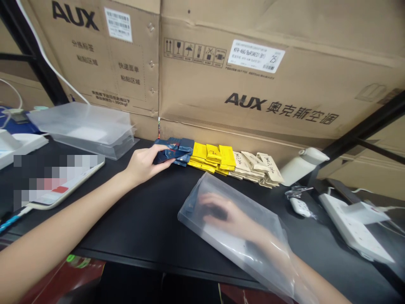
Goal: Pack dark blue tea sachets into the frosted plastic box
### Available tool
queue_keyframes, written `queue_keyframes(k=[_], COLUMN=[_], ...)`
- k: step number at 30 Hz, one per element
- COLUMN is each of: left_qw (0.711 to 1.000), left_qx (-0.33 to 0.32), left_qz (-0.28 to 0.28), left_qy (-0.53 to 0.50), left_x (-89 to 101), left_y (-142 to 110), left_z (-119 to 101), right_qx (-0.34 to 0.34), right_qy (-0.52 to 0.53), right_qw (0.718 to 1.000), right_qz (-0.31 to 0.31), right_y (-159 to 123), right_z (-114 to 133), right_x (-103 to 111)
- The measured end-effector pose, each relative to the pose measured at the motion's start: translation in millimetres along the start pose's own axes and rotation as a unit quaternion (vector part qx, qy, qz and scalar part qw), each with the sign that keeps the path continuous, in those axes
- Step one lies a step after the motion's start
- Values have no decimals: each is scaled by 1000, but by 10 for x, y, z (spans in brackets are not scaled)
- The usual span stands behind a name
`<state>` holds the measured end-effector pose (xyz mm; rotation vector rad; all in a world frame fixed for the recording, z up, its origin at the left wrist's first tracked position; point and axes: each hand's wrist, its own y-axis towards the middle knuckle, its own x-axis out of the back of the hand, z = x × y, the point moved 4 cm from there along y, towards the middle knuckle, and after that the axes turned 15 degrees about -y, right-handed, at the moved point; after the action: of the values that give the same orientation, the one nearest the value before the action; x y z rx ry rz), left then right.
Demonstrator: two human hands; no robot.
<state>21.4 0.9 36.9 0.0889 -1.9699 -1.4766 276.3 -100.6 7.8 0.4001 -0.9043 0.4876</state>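
Note:
At the left end of the row of packets, my left hand [144, 164] pinches a dark blue sachet [165, 155] between thumb and fingers. More dark blue sachets [186, 146] lie beside and under it. My right hand [226, 213] is inside a translucent plastic box [262, 249] lying on the black table, seen blurred through its wall. Its fingers are curved, with a gap between them and the thumb. A faint dark bluish patch shows at the box's far-left end; I cannot make out what it is.
Piles of yellow packets [211, 157] and beige packets [257, 166] continue the row, then a leaning white bottle [303, 164]. An earphone case [300, 207] and power strip [354, 228] lie right. Clear boxes [85, 126] and a phone [68, 179] sit left. Cartons [196, 84] stand behind.

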Motion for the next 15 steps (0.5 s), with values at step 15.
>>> queue_keyframes(k=[15], left_qw=[993], left_qx=[-79], left_qz=[71], left_qy=[-48], left_x=[-18], left_y=[-3], left_z=[-33], right_qx=[9], right_qy=[-16], right_qw=[1000], right_qz=[-7], right_y=[2], right_z=[-4], right_x=[-3])
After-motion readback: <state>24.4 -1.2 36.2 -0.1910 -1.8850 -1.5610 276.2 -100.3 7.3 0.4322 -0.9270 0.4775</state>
